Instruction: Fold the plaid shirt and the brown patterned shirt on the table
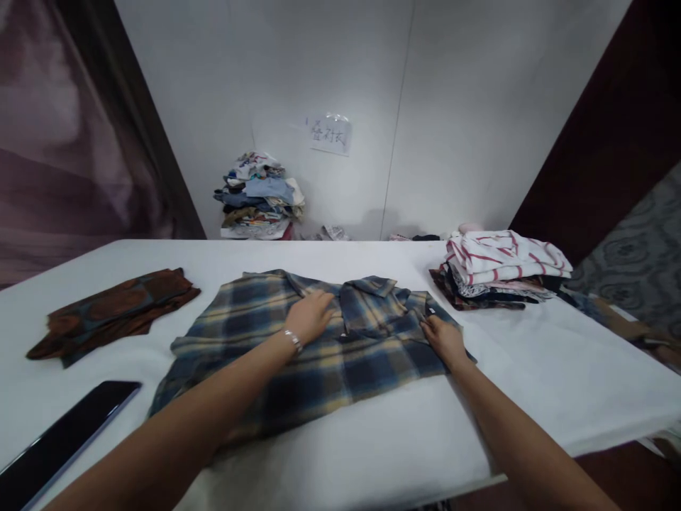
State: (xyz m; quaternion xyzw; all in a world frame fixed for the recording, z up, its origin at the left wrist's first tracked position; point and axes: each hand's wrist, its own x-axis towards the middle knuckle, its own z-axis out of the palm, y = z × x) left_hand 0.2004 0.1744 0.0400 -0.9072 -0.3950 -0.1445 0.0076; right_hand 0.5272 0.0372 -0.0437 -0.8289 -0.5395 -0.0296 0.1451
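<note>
A plaid shirt (367, 365) in blue, brown and yellow lies spread across the table in front of me, its collar side to the right. On its upper middle rests my left hand (309, 316), a silver watch or bracelet at the wrist, fingers curled on the cloth beside the open front. My right hand (445, 338) pinches the shirt near the collar at its right end, close to a small dark label. Some of the fingertips of both hands are hidden by the hands or by folds.
Left on the white table (383, 440) lie a folded brown patterned garment (120, 305) and a phone (67, 443). A stack of folded clothes (505, 259) stands at the right. Behind the table rises a clothes pile (260, 199), near a wall sign (330, 134).
</note>
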